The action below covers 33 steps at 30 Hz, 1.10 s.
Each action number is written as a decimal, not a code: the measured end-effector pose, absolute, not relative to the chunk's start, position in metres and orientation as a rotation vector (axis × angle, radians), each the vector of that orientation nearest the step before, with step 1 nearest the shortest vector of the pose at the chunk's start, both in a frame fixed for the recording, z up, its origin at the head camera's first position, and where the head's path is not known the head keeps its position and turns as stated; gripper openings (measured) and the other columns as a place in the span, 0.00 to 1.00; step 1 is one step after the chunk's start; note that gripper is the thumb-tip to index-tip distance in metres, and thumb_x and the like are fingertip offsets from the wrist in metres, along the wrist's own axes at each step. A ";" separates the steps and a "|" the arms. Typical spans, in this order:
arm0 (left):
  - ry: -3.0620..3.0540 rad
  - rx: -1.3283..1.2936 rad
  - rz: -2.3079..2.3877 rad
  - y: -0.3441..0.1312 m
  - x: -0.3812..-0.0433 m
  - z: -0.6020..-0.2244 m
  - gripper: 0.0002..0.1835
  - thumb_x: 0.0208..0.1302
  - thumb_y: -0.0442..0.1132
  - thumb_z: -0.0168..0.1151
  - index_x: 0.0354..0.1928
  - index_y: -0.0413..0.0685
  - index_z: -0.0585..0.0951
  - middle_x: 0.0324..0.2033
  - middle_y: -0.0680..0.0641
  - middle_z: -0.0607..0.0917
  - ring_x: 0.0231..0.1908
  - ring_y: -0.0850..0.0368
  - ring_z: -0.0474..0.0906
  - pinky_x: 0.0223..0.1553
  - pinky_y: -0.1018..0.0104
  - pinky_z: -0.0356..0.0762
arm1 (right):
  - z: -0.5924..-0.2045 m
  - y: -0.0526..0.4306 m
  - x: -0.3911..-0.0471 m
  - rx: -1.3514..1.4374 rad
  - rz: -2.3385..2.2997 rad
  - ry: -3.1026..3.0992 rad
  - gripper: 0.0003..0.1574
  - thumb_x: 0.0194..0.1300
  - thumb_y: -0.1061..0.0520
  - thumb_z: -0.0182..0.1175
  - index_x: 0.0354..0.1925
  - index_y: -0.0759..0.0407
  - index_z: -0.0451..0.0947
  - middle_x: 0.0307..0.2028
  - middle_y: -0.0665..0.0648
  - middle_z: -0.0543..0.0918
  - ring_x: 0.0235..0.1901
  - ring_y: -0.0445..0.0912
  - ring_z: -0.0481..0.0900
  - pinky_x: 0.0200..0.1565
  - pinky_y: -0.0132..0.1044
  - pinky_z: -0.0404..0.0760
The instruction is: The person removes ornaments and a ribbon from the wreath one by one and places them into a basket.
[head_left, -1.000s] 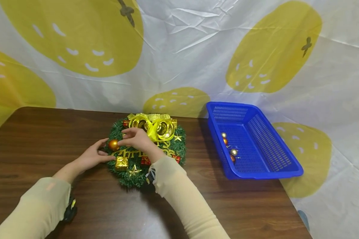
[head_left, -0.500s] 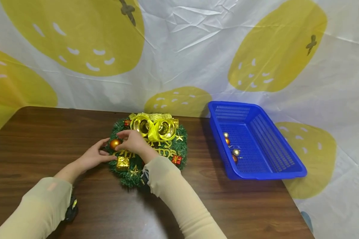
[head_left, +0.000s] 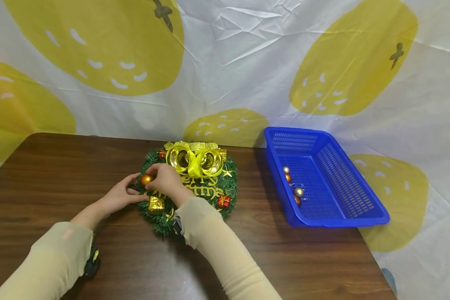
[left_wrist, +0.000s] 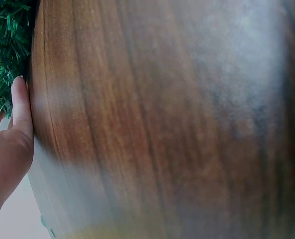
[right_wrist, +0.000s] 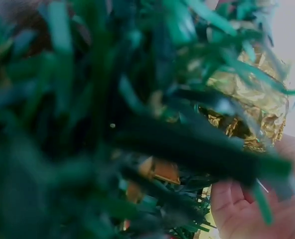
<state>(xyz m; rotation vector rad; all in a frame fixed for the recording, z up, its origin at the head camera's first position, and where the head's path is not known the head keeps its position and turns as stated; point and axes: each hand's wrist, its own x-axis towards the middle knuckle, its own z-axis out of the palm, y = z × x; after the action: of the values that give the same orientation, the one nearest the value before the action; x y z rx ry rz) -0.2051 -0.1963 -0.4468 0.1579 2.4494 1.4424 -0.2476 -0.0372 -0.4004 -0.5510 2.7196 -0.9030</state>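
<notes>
A green Christmas wreath (head_left: pixel 230 189) lies on the table, with gold bells (head_left: pixel 211 162), gold lettering and small gift boxes on it. My left hand (head_left: pixel 116 199) holds its left edge, the thumb beside a gold gift box (head_left: pixel 156 205). My right hand (head_left: pixel 168 180) reaches over the wreath and pinches an orange ball ornament (head_left: pixel 146 180) at its left side. In the left wrist view the left thumb (left_wrist: pixel 21 104) lies along the greenery (left_wrist: pixel 10 37). Blurred green needles (right_wrist: pixel 137 129) fill most of the right wrist view and partly cover a hand (right_wrist: pixel 252 206).
A blue plastic basket (head_left: pixel 324 223) stands right of the wreath, with several small gold and orange balls (head_left: pixel 298 201) along its left side. The brown wooden table (head_left: pixel 135 258) meets a white curtain (head_left: pixel 225 83) printed with yellow fruit at its back edge.
My right hand has drawn closer around the orange ball, and more of the lettering shows. The left hand stays at the wreath's edge. The whole scene has shifted slightly right.
</notes>
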 end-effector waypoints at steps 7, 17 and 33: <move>2.455 0.152 1.449 -0.194 -0.204 -0.444 0.49 0.61 0.46 0.63 0.72 0.33 0.44 0.66 0.25 0.52 0.54 0.37 0.72 0.47 0.56 0.78 | -0.400 -0.035 -0.248 -0.478 -1.108 2.632 0.20 0.52 0.58 0.70 0.45 0.55 0.80 0.42 0.51 0.83 0.37 0.41 0.79 0.35 0.29 0.77; 2.449 0.155 1.451 -0.195 -0.204 -0.445 0.49 0.61 0.46 0.63 0.72 0.33 0.43 0.65 0.25 0.53 0.54 0.38 0.73 0.46 0.58 0.77 | -0.400 -0.031 -0.251 -0.377 -1.325 2.482 0.19 0.53 0.59 0.70 0.45 0.58 0.81 0.39 0.55 0.83 0.31 0.41 0.77 0.26 0.30 0.77; 2.449 0.145 1.432 -0.194 -0.204 -0.443 0.50 0.61 0.47 0.63 0.72 0.34 0.42 0.66 0.24 0.51 0.55 0.36 0.70 0.47 0.55 0.77 | -0.386 -0.023 -0.254 -0.360 -1.444 2.400 0.21 0.53 0.57 0.70 0.47 0.57 0.81 0.39 0.55 0.83 0.34 0.41 0.78 0.35 0.31 0.78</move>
<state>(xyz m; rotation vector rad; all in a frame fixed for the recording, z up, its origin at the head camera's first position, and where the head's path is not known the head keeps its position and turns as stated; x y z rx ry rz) -0.2040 -0.1936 -0.4431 0.1448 2.4494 1.4320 -0.2538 -0.0226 -0.3861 -0.3596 2.4004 -1.4444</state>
